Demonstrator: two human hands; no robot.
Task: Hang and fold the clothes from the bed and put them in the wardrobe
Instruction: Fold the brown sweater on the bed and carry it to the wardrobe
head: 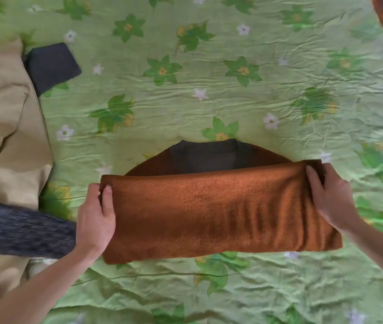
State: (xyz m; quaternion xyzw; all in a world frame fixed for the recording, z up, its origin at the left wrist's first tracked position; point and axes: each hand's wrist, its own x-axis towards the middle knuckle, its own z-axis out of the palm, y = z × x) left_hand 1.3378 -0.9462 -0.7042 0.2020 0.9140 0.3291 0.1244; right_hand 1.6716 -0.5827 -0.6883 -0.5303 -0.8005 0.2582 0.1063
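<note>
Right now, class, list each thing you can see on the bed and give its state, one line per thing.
Brown garment: partly folded, lower part doubled up over itself, dark collar showing.
Left hand: grips the garment's left edge.
Right hand: grips the garment's right edge.
Dark cloth: folded flat.
Beige fabric: lying rumpled, unfolded.
Blue knit: lying loose across the beige fabric.
Green floral sheet: spread out, wrinkled.
</note>
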